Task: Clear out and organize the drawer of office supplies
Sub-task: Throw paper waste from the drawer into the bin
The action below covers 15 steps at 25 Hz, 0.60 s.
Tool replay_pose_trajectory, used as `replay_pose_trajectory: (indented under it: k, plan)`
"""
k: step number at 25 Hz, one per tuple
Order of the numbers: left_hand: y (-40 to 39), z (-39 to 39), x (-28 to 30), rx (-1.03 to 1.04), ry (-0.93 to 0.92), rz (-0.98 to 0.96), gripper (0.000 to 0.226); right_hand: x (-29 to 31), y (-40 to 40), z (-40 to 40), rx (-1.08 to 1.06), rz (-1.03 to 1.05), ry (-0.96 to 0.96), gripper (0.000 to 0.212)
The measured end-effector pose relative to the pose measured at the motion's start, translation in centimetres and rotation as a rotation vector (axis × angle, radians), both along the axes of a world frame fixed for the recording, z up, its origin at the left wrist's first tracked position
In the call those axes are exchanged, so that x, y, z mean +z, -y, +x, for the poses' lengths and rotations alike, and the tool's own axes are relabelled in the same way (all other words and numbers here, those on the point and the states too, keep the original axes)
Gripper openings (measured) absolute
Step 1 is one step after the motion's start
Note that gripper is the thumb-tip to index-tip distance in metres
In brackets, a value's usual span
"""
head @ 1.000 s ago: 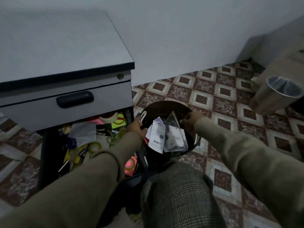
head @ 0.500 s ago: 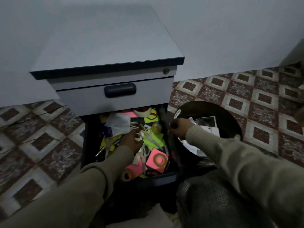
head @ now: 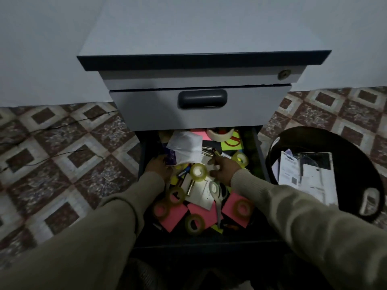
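The lower drawer [head: 142, 151] of the grey cabinet stands pulled out, full of loose supplies. Among them are clear tape rolls [head: 198, 172], pink sticky notes [head: 173, 216], yellow notes [head: 231, 143], batteries [head: 208, 152], a masking tape roll [head: 219, 133] and a white plastic bag [head: 185, 149]. My left hand [head: 159, 168] lies inside at the drawer's left, its fingertips at a purple packet [head: 170, 159] beneath the bag; its grip is hidden. Over the middle, right of a tape roll, my right hand [head: 224, 170] has thumb and fingers spread and holds nothing.
A round black bin [head: 326, 131] with white papers [head: 312, 176] in it stands on the patterned tile floor right of the drawer. The upper drawer [head: 202, 99] is closed above my hands. Thin dark cables [head: 52, 128] run across the floor at left.
My view has swung left from the bin to the drawer. My right hand left the bin's rim and moved into the drawer; my left hand went deeper in at the left.
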<state>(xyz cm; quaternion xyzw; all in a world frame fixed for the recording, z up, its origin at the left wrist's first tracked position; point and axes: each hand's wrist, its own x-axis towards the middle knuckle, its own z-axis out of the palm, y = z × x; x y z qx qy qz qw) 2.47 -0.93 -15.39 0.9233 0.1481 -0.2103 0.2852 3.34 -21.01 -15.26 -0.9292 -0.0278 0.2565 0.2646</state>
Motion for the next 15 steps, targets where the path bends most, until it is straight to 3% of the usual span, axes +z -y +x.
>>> replay_pose_trajectory:
  k: [3, 6, 10, 15]
  plan:
    - [-0.1, 1.1, -1.4, 0.006, -0.027, -0.065, 0.043, -2.4, -1.9, 1.6, -0.353, 0.307, -0.086, 0.041]
    - [0.1, 1.8, -2.3, 0.018, -0.028, -0.121, 0.046, -3.1, -3.2, 2.9, -0.452, 0.567, -0.121, 0.039]
    - [-0.3, 2.1, -2.8, -0.027, 0.013, -0.088, 0.048, -3.5, -4.7, 4.3, -0.343, 0.489, -0.134, 0.035]
    - [-0.8, 2.0, -2.7, 0.095, 0.052, -0.238, 0.049, -3.8, -4.1, 4.3, -0.654, 0.51, -0.097, 0.028]
